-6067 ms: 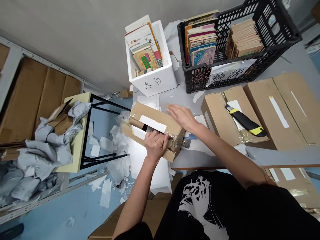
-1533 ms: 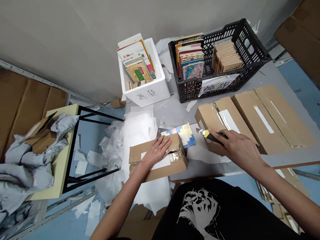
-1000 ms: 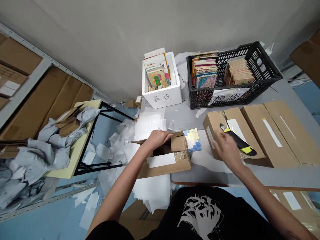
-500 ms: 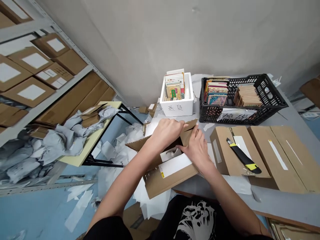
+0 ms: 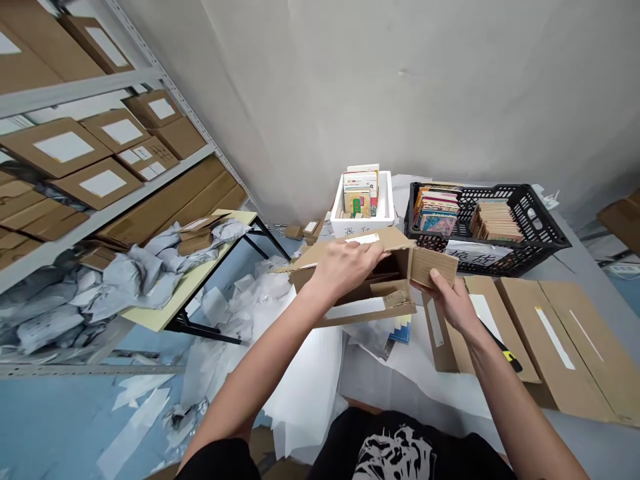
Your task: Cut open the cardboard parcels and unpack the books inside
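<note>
An opened cardboard box [image 5: 345,319] hangs tilted over the table, its dark inside partly facing me. My left hand [image 5: 347,267] is closed on the upper flap, the fingers curled over its edge. At the right end, my right hand [image 5: 454,303] pinches a side flap [image 5: 431,267] that sticks outward. Beneath the box lie blue-and-yellow flat items [image 5: 401,330], partly covered by the box, beside some clear wrapping. A black-and-yellow utility knife [image 5: 511,360] rests on a closed carton [image 5: 483,313], mostly hidden behind my right forearm.
Behind the box stand a white foam box [image 5: 388,200] of books and a black plastic crate [image 5: 537,227] holding book stacks. Another carton [image 5: 565,333] sits to the right. White paper [image 5: 305,373] hangs at the table's left. Grey parcels [image 5: 130,273] crowd a side table and shelf.
The box has been raised and tipped, uncovering the blue-and-yellow items below. My right hand has moved right, from the box's opening to its side flap. The view has shifted slightly.
</note>
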Demonstrator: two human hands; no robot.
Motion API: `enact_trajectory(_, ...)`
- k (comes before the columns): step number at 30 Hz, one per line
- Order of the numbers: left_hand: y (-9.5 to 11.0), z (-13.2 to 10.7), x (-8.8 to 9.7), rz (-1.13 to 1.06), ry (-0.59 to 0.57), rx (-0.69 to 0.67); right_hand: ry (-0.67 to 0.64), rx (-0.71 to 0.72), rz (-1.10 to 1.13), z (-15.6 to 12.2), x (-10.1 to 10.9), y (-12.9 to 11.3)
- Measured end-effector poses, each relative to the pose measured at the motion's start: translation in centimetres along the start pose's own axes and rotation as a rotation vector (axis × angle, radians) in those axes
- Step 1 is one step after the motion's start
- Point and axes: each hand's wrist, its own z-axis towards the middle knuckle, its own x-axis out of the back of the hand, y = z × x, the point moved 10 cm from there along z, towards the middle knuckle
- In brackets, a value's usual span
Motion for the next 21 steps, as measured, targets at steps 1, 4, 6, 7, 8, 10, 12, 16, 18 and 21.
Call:
enact_trajectory(1,0.2,-0.8,-0.3,-0.012,0.029,-0.034,-0.007,-0.030,0.063,-0.3,0.2,1.2)
enact_trajectory(4,1.4,-4.3,-2.8,-0.083,0.047,-0.132,-0.081,-0.130,0.007,-1.7,-0.1,5.0)
enact_trajectory(6,2.5,-7.4,-5.7,-0.169,0.016,-0.161,-0.208,-0.198,-0.089,-3.1,-0.8,8.0)
enact_trajectory(7,3.1,-9.0,-7.4,-0.222,-0.009,-0.155,-0.276,-0.226,-0.122,-3.9,-1.2,9.4)
enact_trajectory(8,3.8,-10.6,-9.1,-0.279,-0.037,-0.139,-0.336,-0.251,-0.147,-4.7,-1.5,10.8)
enact_trajectory(10,5.8,-13.3,-12.1,-0.371,-0.081,-0.128,-0.429,-0.295,-0.198,-6.2,-1.5,13.2)
enact_trajectory(12,8.3,-15.2,-14.1,-0.385,-0.094,-0.141,-0.502,-0.346,-0.238,-7.6,-1.2,15.2)
enact_trajectory(16,13.2,-16.8,-15.9,-0.329,-0.100,-0.146,-0.549,-0.476,-0.170,-9.8,0.1,18.4)
enact_trajectory(18,14.9,-17.3,-16.4,-0.352,-0.133,-0.108,-0.482,-0.509,-0.145,-10.1,1.1,20.0)
enact_trajectory(21,14.9,-18.5,-16.3,-0.498,-0.152,-0.065,-0.273,-0.468,-0.232,-9.5,2.6,21.7)
